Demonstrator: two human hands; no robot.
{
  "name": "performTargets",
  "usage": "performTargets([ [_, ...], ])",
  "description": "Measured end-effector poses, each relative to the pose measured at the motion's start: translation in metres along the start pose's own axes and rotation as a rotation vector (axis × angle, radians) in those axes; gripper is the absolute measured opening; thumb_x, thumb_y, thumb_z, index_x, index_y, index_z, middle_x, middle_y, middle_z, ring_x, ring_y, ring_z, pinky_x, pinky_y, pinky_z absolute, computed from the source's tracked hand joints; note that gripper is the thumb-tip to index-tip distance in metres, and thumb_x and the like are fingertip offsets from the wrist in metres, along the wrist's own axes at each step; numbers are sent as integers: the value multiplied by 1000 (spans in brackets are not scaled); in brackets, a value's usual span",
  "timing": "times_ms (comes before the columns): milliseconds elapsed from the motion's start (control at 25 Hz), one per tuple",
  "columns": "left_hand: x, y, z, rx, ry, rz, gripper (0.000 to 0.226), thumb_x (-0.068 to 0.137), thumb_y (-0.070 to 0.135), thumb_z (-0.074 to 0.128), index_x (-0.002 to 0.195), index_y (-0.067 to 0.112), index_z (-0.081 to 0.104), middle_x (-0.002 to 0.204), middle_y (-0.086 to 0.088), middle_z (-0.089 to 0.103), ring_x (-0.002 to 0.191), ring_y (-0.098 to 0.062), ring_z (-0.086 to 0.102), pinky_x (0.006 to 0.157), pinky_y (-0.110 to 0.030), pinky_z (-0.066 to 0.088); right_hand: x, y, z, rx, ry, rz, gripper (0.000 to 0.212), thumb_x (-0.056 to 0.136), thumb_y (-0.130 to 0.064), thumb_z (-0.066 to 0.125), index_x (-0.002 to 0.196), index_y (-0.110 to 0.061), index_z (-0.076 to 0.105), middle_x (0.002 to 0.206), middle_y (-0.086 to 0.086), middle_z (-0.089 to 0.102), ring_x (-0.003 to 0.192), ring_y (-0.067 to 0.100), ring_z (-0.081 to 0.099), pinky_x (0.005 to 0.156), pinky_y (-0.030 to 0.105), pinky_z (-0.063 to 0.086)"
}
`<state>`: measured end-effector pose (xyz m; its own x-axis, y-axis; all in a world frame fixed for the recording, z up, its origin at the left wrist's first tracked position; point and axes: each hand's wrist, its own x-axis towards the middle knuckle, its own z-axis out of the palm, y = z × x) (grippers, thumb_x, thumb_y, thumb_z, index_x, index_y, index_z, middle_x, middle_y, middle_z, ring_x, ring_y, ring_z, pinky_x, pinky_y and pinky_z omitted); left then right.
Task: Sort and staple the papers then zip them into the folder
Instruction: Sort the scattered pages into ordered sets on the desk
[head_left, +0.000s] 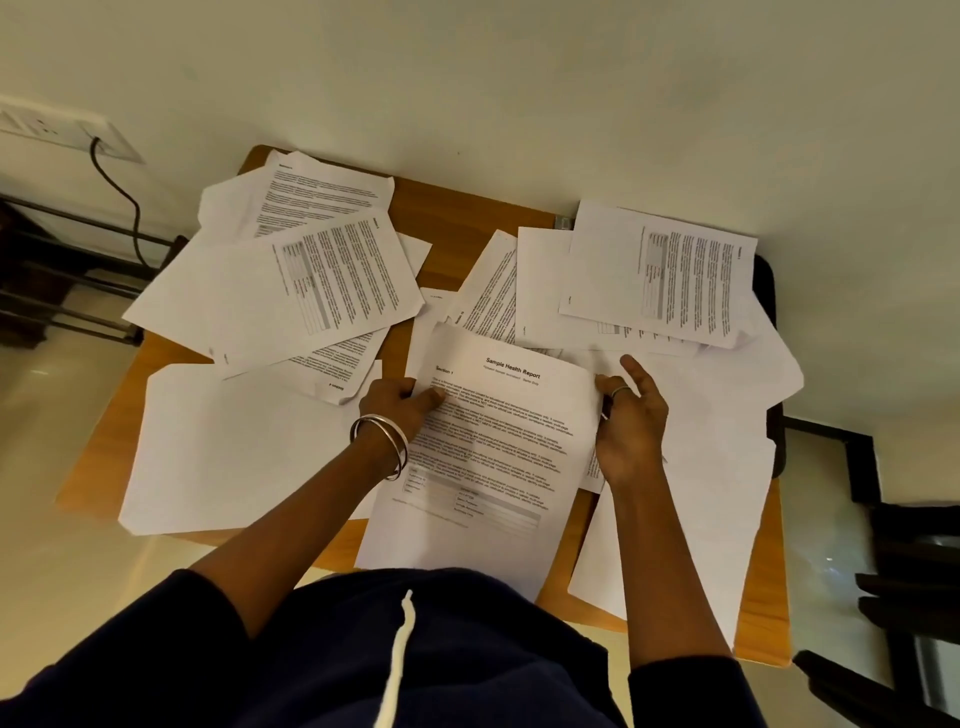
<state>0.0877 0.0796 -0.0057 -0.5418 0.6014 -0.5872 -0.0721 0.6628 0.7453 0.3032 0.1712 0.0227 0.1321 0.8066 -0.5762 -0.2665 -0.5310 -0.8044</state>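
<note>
We hold the title page (488, 457) at the table's (467, 208) near edge: left hand (400, 402) pinches its left side, right hand (631, 421) grips its right. We should square it before adding other papers (291, 291).

Home study corner: small wooden table (457, 213), wall socket (57, 130).

Wooden table (457, 218); loose printed papers (291, 291) scattered, overlapping across it
</note>
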Motion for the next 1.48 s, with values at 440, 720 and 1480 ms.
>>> performTargets([
  [440, -16, 6, 3, -118, -72, -76, 11, 77, 28, 73, 77, 19, 67, 80, -3, 68, 82, -31, 63, 81, -41, 53, -1, -3, -10, 104, 60, 104, 28, 85, 1, 62, 110, -11, 69, 116, 14, 67, 92, 28, 64, 79, 38, 58],
  [720, -14, 40, -11, -252, -65, 118, 5, 82, 23, 68, 82, 18, 68, 86, 1, 67, 92, -32, 63, 83, -45, 54, -6, -9, -13, -119, -23, -4, 26, 88, -4, 64, 111, -14, 69, 104, 6, 68, 78, 18, 64, 57, 23, 55],
  [1480, 3, 49, -8, -503, -58, -129, 21, 83, 27, 65, 102, 27, 58, 93, -7, 65, 85, -32, 60, 89, -55, 49, -8, -1, -10, -240, -149, -123, 24, 81, -9, 73, 101, -21, 70, 85, 11, 66, 75, 23, 69, 73, 37, 60],
])
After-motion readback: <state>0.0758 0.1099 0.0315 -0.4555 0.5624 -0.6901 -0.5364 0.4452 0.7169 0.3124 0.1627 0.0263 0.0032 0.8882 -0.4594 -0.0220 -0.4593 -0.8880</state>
